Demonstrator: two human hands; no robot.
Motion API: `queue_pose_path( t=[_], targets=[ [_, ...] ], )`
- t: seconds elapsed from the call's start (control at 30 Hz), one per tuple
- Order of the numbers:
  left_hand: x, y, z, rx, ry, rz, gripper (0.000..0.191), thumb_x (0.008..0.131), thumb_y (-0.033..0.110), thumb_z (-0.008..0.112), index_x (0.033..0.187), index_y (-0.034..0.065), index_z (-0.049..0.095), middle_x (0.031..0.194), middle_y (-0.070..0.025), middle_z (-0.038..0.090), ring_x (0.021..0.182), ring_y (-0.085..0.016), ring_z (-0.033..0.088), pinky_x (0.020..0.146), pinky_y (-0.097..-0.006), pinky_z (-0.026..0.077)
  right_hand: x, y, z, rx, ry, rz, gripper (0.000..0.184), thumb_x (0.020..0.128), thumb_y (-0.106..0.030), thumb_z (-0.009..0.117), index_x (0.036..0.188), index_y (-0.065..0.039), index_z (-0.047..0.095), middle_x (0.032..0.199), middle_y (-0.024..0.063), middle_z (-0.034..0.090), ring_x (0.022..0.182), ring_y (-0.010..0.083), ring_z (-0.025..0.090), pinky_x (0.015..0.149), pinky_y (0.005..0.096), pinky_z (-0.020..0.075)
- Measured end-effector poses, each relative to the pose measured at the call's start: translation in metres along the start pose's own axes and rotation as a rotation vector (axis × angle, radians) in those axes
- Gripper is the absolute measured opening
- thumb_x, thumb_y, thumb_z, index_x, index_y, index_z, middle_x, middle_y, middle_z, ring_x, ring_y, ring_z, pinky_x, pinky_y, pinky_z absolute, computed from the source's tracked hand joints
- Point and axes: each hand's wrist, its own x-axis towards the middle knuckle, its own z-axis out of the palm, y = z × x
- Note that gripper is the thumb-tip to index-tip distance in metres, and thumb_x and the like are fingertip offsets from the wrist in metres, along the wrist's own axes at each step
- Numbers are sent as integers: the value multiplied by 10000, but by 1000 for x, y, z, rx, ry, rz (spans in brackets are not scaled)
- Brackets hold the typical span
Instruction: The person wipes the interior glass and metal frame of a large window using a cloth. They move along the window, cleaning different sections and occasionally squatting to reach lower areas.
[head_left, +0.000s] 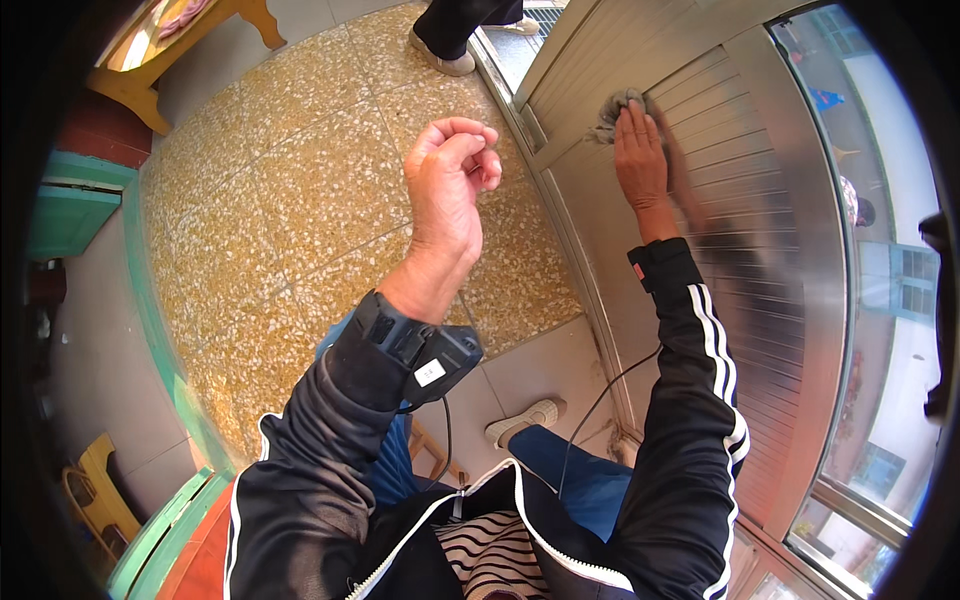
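My right hand (641, 157) presses a grey cloth (619, 112) flat against the ribbed metal panel of a door (720, 135). The cloth bunches up around and beyond my fingertips. My left hand (450, 180) hangs in the air above the speckled floor, fingers loosely curled with nothing seen in them. A black device (442, 364) is strapped at my left wrist, and a black cable (448, 442) runs down from it. Around my right wrist sits a black band (660, 264) with a red tag.
A person's shoe (442, 56) and dark trouser leg stand by the doorway at the top. Glass (885, 225) fills the door beside the panel. Yellow wooden furniture (142, 82) is at upper left, a green-edged piece (165, 532) at lower left. A wooden stool (431, 450) shows beneath me.
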Motion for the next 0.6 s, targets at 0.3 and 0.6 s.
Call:
queue_pose_path(
  t=[0.3, 0.6],
  targets=[
    [-1, 1, -10, 107, -120, -152, 73, 870, -4, 542, 934, 16, 570, 919, -100, 633, 666, -128, 547, 594, -258, 437, -88, -177, 151, 33, -379, -290, 455, 902, -149, 474, 1295, 63, 559, 1458, 142, 475, 1423, 257, 336, 1159, 392, 305],
    [-17, -3, -12, 18, -104, -202, 84, 849, 10, 565, 922, 48, 582, 903, -75, 631, 662, -121, 537, 586, -262, 426, -70, -52, 45, 257, -185, -114, 352, 866, -78, 537, 1172, 70, 628, 1338, 142, 569, 1355, 278, 441, 1133, 401, 340]
  ],
)
